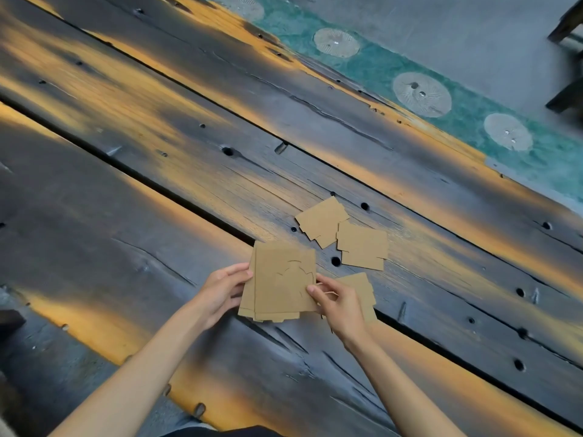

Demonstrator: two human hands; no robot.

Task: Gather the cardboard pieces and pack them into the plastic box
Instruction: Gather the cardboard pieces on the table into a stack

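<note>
The weathered plank table (157, 127), dark grey wood streaked with orange, has deep gaps between its boards and round knot holes. That is the main risk as I see it: a thin piece sliding off could catch an edge in the gap running just under the hands.

The stack of flat brown cardboard sheets (280, 279) is held above the table, and its lower edges look uneven, so the sheets are not squared up. A loose squeeze could let the bottom ones slip out.

Three smaller notched brown cardboard pieces are not yet gathered: one (321, 220) at one o'clock from the stack, one (362, 246) at two o'clock, and one (366, 291) at three o'clock, partly hidden behind the right hand. The plastic box is nowhere in view.

The left hand (220, 291) clamps the stack's left edge, thumb on top, fingers underneath, forearm reaching in from seven o'clock. The right hand (339, 302) pinches the right edge, thumb pressed on the top sheet, its forearm coming from five o'clock.
</note>
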